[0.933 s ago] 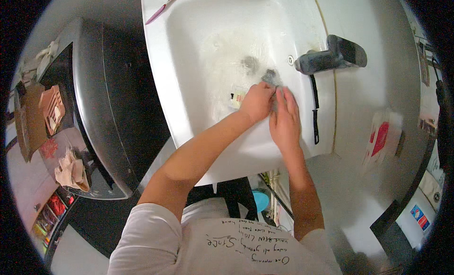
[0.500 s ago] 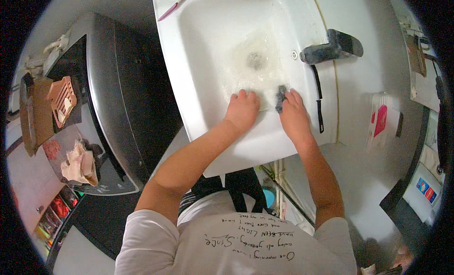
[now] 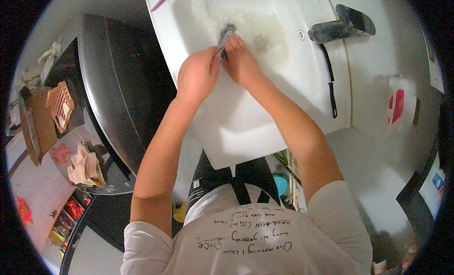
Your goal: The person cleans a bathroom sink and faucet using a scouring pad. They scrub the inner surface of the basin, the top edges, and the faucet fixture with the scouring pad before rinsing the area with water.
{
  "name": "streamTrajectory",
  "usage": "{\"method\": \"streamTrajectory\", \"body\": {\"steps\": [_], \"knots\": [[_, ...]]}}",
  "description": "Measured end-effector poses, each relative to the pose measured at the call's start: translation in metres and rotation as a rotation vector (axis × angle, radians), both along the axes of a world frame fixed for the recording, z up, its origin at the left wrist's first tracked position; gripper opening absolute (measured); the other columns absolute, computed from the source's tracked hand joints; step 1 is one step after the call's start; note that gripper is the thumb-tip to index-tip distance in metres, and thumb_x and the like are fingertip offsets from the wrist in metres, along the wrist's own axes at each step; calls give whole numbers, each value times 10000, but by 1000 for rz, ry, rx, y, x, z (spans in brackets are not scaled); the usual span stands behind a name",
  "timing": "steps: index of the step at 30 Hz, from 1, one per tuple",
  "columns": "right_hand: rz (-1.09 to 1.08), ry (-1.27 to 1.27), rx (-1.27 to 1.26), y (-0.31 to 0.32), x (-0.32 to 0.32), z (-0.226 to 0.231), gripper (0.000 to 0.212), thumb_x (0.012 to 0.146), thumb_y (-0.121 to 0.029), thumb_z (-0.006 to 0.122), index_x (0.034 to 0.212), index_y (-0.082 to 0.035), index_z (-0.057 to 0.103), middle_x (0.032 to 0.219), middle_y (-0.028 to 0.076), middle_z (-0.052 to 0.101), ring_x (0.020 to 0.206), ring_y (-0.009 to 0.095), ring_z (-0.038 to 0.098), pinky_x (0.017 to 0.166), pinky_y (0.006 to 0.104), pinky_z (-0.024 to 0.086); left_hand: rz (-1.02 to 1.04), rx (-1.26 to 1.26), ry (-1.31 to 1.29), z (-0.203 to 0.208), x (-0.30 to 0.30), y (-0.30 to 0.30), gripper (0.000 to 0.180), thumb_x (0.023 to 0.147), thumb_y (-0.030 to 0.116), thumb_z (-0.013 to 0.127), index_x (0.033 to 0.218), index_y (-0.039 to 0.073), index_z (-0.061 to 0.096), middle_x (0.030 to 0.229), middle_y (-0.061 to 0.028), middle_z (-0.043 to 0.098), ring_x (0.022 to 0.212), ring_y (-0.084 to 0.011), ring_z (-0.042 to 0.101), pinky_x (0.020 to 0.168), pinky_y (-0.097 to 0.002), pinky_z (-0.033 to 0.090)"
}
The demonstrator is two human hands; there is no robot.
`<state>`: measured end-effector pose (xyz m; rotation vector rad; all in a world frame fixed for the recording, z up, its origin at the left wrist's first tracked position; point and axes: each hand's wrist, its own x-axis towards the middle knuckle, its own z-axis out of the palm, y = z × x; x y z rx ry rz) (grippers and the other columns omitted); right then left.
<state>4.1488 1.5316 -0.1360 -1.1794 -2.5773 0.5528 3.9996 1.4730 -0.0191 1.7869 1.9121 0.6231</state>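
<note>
Over the white sink basin [image 3: 208, 128] my two hands meet, just left of the drain. My left hand [image 3: 198, 71] is closed on a thin, see-through greyish piece [image 3: 225, 42], held tilted on edge; its kind cannot be made out. Pressed against the other side is my right hand [image 3: 242, 62], its fingers closed round a dark grey, crumpled scrubber [image 3: 230, 27]. Much of the scrubber is hidden by the fingers and the clear piece. Shallow, cloudy water [image 3: 279, 38] with bubbles lies in the basin.
A black faucet [image 3: 331, 31] stands at the sink's right side, beside a slim black-handled tool [image 3: 331, 85]. A pink slender item [image 3: 161, 0] rests on the left rim. Left of the sink are a dark appliance [image 3: 109, 85], an orange soap rack [image 3: 60, 107] and a crumpled cloth [image 3: 85, 166].
Both hands have come together and moved left and away from me, out of the near part of the basin. The clear piece is now lifted, with the scrubber against it.
</note>
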Motion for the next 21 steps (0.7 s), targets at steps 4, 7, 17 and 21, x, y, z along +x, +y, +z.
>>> {"method": "streamTrajectory", "body": {"steps": [4, 7, 17, 21], "knots": [[148, -135, -194, -64, 65, 66, 383, 938, -155, 586, 1259, 54, 583, 1450, 231, 470, 1353, 385, 427, 1139, 436, 364, 20, 70, -37, 2, -15, -6, 267, 995, 230, 534, 951, -6, 652, 781, -222, 644, 740, -424, 622, 686, -499, 497], [159, -252, -415, -82, 96, 111, 302, 927, -128, 603, 1173, 43, 646, 1377, 203, 528, 1259, 367, 503, 1065, 403, 435, 84, 40, -94, 4, -19, -8, 287, 998, 234, 543, 898, -20, 632, 757, -227, 634, 704, -406, 627, 653, -468, 500], [-255, 123, -35, -6, -20, 25, 182, 828, -125, 687, 892, 43, 665, 992, 191, 612, 997, 397, 582, 847, 464, 492, 161, 191, -181, -16, -17, -11, 265, 978, 229, 588, 875, -11, 629, 761, -232, 625, 690, -425, 614, 629, -455, 498], [-124, 5, -30, -46, -15, 57, 164, 798, -141, 729, 798, 18, 689, 979, 145, 622, 1041, 347, 559, 903, 438, 480, 152, 309, -61, -20, -24, -19, 230, 959, 198, 604, 883, -18, 626, 751, -217, 616, 654, -411, 604, 590, -452, 493]]}}
